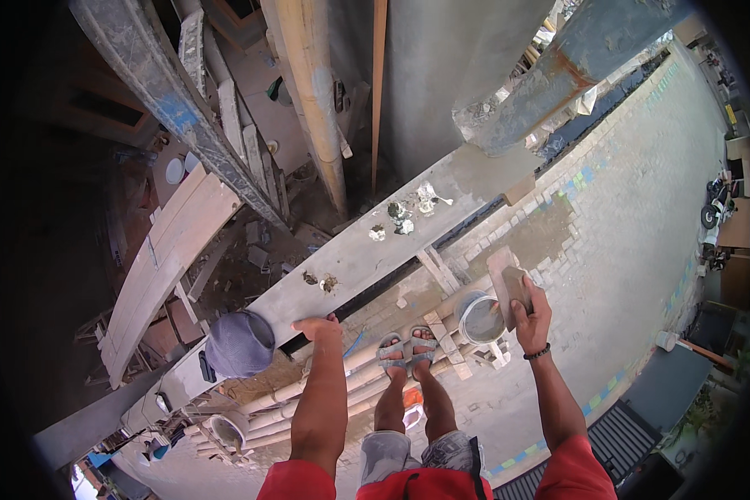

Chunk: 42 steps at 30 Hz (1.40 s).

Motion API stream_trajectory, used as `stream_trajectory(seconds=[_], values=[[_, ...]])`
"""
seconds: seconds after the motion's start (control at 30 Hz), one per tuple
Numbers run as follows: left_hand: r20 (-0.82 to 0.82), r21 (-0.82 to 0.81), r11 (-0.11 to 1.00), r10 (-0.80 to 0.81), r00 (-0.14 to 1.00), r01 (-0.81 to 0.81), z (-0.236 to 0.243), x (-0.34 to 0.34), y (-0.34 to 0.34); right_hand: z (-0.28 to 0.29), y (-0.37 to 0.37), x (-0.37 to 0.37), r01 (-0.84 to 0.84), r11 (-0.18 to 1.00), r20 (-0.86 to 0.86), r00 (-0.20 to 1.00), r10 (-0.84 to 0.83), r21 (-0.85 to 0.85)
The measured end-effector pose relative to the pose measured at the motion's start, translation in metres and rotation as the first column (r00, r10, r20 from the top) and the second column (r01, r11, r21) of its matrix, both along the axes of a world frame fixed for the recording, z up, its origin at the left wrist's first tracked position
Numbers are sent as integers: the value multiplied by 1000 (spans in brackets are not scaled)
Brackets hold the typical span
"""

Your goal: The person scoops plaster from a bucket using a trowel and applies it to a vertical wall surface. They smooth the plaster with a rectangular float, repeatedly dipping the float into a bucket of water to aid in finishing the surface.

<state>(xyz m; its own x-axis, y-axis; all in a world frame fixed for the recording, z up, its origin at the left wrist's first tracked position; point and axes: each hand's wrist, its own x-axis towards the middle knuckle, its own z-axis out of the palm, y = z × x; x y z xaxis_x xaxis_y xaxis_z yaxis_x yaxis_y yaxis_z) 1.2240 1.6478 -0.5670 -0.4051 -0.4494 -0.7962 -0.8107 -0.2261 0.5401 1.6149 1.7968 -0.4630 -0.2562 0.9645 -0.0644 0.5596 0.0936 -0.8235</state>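
My left hand (319, 327) grips the edge of a long grey concrete ledge (432, 203) that runs diagonally across the view. In my right hand (532, 312) is a flat trowel or float (502, 265) with a grey handle block, held above a bucket of grey mix (480, 320). A grey cloth cap (238, 343) sits on the ledge left of my left hand, beside a small dark object (207, 367). White and dark patches (402, 218) mark the ledge's surface. My sandalled feet (407, 352) stand on bamboo poles below the ledge.
Bamboo scaffold poles (325, 108) and a weathered beam (175, 108) rise beyond the ledge over a cluttered lower floor. A rusty grey column (558, 79) stands at upper right. Below lies a paved yard (633, 208) with a motorbike (712, 208). A second bucket (225, 431) hangs at lower left.
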Motion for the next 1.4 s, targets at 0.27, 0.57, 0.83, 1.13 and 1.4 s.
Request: stream_trajectory(seconds=[0.27,0.57,0.83,1.13,1.4], values=[[-33,-476,876,74,997,-81,-37,-6,8,-13,106,-73,-214,896,233,964,129,390],[23,-536,844,44,999,-24,-22,0,21,-43,173,-108,-284,843,336,933,132,456],[31,-561,825,111,993,-75,-16,4,33,-49,171,-77,-307,898,428,891,154,315],[100,-446,895,82,992,-29,-23,-3,12,-33,125,-43,-12,954,316,945,-87,299],[46,-510,859,68,997,-35,-23,2,23,-67,152,-80,115,897,307,915,-263,426]])
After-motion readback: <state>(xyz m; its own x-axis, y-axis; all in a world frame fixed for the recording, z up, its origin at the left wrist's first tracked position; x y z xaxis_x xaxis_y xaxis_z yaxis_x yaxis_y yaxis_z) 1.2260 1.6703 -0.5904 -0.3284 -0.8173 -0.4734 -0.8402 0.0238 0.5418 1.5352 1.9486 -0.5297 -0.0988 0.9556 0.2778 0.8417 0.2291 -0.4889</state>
